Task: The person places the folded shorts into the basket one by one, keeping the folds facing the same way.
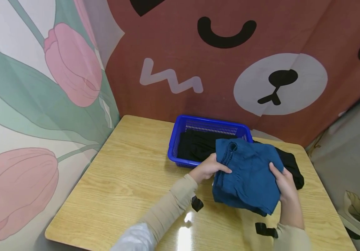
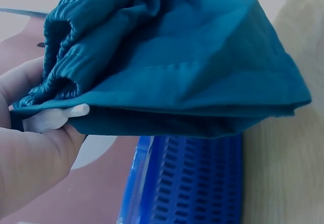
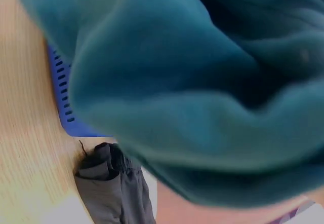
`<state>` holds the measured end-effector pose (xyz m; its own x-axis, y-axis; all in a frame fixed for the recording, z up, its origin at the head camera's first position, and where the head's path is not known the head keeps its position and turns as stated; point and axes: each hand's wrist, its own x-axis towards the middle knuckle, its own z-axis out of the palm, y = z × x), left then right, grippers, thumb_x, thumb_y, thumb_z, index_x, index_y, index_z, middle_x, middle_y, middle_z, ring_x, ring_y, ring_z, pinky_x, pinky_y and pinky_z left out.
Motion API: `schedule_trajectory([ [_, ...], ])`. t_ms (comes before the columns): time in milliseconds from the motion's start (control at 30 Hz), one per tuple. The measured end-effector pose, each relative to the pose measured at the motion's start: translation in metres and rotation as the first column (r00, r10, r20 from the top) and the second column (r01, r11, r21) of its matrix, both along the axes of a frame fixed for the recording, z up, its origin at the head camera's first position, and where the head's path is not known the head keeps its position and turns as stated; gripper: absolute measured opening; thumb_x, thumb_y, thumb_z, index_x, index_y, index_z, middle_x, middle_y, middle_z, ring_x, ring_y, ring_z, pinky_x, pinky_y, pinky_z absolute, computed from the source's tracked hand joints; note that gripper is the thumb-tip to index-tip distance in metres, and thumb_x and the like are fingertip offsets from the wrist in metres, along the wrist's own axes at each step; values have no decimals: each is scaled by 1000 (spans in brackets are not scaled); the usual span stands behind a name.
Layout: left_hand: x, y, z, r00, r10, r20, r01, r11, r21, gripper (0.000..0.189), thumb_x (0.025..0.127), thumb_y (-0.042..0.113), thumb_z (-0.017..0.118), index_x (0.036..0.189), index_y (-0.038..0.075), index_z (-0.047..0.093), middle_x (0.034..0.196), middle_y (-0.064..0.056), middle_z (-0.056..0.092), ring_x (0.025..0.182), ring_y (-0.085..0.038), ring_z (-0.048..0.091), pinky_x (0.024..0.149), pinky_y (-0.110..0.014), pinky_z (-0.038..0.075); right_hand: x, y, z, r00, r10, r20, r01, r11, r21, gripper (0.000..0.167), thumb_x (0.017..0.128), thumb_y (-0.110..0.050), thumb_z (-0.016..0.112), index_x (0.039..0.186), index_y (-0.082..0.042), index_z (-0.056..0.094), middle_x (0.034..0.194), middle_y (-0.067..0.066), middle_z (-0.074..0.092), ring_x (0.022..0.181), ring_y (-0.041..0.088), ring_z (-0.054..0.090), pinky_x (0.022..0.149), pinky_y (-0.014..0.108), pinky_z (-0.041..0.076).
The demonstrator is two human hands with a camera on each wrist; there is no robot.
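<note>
Folded blue shorts (image 1: 250,174) with a gathered elastic waistband are held up over the table, in front of a blue basket (image 1: 173,139). At the waistband end, my left hand (image 1: 209,168) pinches them, thumb on top. A small white tag (image 2: 53,118) sticks out beside the thumb in the left wrist view. My right hand (image 1: 285,183) grips the opposite edge, its thumb on the cloth and its other fingers hidden beneath. In the right wrist view the shorts (image 3: 167,97) hide that hand.
Black cloth (image 1: 195,144) lies inside the basket. A dark folded garment (image 1: 291,167) with a gathered band lies right of the basket, partly behind the shorts. The wooden table (image 1: 120,188) meets a printed curtain (image 1: 167,101) at the back.
</note>
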<state>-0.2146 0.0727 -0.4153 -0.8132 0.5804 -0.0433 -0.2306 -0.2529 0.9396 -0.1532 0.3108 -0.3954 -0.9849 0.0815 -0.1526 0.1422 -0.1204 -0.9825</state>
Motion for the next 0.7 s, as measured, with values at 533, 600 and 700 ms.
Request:
schedule_trajectory([
  [533, -29, -18, 9, 982, 153, -107, -164, 981, -100, 78, 66, -19, 65, 133, 7, 34, 121, -10, 50, 105, -18, 49, 87, -27, 42, -29, -17, -2, 997, 66, -26, -64, 995, 83, 70, 91, -34, 49, 140, 3, 15, 110, -2, 46, 87, -1, 54, 71, 19, 48],
  [600, -31, -20, 8, 980, 169, -108, -180, 979, -100, 76, 67, -19, 65, 131, 6, 35, 120, -11, 51, 104, -18, 50, 85, -28, 43, -33, -19, -2, 997, 66, -25, -64, 993, 96, 70, 91, -35, 48, 140, 2, 16, 113, 1, 46, 87, -1, 54, 71, 19, 48],
  [700, -35, -22, 7, 976, 192, -103, -202, 975, -93, 74, 67, -19, 65, 131, 6, 36, 119, -12, 52, 102, -20, 51, 84, -30, 44, -41, -21, -2, 997, 74, -17, -72, 993, 99, 70, 90, -36, 48, 141, 0, 16, 117, 6, 43, 87, 0, 54, 72, 19, 47],
])
